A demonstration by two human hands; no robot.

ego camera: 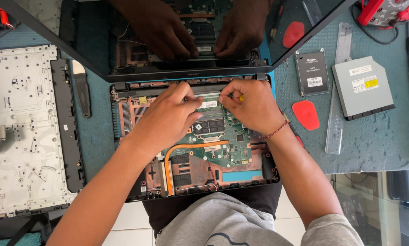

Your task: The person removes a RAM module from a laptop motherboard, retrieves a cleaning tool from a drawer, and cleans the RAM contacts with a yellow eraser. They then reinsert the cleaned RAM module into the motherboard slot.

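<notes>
Grey shirt [222, 223] nearest us, opened laptop base [195, 173] just beyond. We're pinching memory module [209, 104] at base's far edge: left hand [168, 116] fingers together, right hand [252, 105] pinched at other end. Seating step, we're judging; next calling for even pressure both ends.

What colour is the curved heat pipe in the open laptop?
Copper-orange curved heat pipe; head view.

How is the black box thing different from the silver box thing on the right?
The black drive is smaller and dark; the silver drive is bigger and pale grey. The black drive lies nearly straight, next to the laptop screen; the silver drive sits turned a little, farther right, past the ruler. Both are flat, lie on the blue mat, carry labels, and neither hand touches them.
</notes>
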